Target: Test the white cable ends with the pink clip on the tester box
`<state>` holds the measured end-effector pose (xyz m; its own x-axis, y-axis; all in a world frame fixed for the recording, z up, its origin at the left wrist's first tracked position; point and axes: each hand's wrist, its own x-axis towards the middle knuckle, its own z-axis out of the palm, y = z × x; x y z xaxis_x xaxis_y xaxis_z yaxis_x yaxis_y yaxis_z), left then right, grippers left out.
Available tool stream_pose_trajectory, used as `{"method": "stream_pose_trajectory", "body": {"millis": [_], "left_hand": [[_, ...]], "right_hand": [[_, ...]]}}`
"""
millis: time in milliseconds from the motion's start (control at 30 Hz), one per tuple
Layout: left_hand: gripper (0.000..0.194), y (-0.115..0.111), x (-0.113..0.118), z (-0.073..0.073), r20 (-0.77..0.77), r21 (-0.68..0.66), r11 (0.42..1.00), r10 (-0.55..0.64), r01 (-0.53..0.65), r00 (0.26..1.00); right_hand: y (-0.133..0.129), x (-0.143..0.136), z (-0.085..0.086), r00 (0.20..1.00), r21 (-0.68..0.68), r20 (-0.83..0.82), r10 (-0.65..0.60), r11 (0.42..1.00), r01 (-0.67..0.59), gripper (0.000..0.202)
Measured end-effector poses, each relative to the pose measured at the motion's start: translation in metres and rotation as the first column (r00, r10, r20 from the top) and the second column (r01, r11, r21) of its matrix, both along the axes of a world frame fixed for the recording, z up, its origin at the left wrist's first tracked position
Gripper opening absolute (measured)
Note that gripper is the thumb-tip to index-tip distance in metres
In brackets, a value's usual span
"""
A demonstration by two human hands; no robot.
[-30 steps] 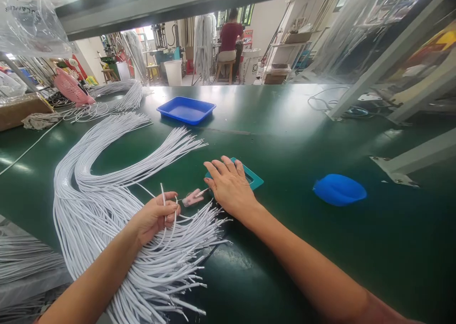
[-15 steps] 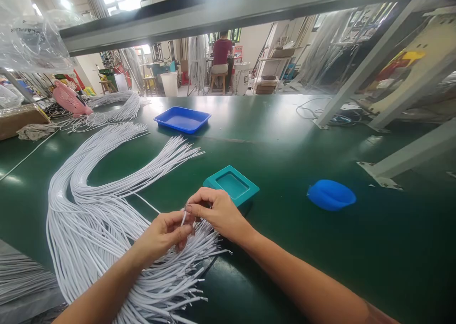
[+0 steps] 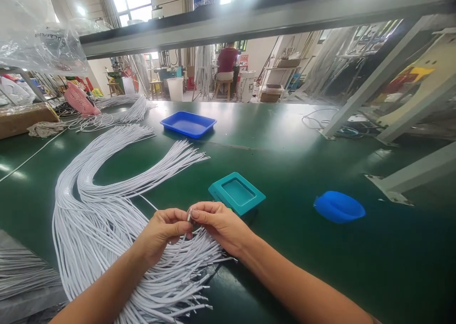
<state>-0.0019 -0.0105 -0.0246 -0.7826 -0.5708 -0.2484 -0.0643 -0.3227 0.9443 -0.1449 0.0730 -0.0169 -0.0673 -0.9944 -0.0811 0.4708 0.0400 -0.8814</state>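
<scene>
My left hand (image 3: 160, 233) pinches a white cable (image 3: 189, 216) close to its end, thumb against the forefinger. My right hand (image 3: 223, 226) meets it at the fingertips and is closed on the tip of that same cable; the tip itself is mostly covered by the fingers. Beneath both hands spreads a thick bundle of white cables (image 3: 96, 229), curving round to the left, with many loose ends pointing right. Just beyond my right hand sits a teal box-like device (image 3: 237, 193) with a recessed top.
A shallow blue tray (image 3: 188, 124) lies farther back on the green table (image 3: 285, 172). To the right is a soft-looking blue bowl (image 3: 340, 206), near white metal posts (image 3: 374, 81). A pink fan-like object (image 3: 80, 100) stands at back left. Beyond, a person (image 3: 227, 60) sits on a stool.
Both hands have drawn together at the cable's end, and my right fingers have come lower onto it. The whole view has shifted slightly, so the table things appear lower and farther right.
</scene>
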Motion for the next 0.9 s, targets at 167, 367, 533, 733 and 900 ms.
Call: {"method": "stream_pose_trajectory", "body": {"millis": [167,367,533,733,900], "left_hand": [[0.013,-0.002,0.001,0.001,0.000,0.083,0.996,-0.034,0.034,0.999],[0.012,-0.001,0.001,0.003,-0.028,0.153,0.980,-0.126,0.128,0.992],[0.014,-0.002,0.002,0.000,-0.065,0.185,0.977,-0.099,0.110,0.993],[0.012,-0.003,0.001,-0.002,-0.080,0.209,0.976,-0.049,0.064,0.996],[0.014,0.000,-0.001,0.000,-0.057,0.044,0.999,0.009,-0.006,0.998]], "right_hand": [[0.001,-0.008,0.004,0.983,-0.059,-0.179,-0.031,0.998,0.021,0.047],[0.004,-0.011,0.009,0.930,-0.182,-0.365,-0.049,0.983,-0.020,0.015],[0.000,0.001,0.002,0.974,0.021,-0.106,-0.200,0.979,0.204,0.019],[0.000,0.008,-0.001,0.982,0.000,-0.044,-0.185,0.983,0.185,0.017],[0.003,0.009,-0.001,0.813,-0.110,-0.477,-0.335,0.940,0.322,0.018]]}}
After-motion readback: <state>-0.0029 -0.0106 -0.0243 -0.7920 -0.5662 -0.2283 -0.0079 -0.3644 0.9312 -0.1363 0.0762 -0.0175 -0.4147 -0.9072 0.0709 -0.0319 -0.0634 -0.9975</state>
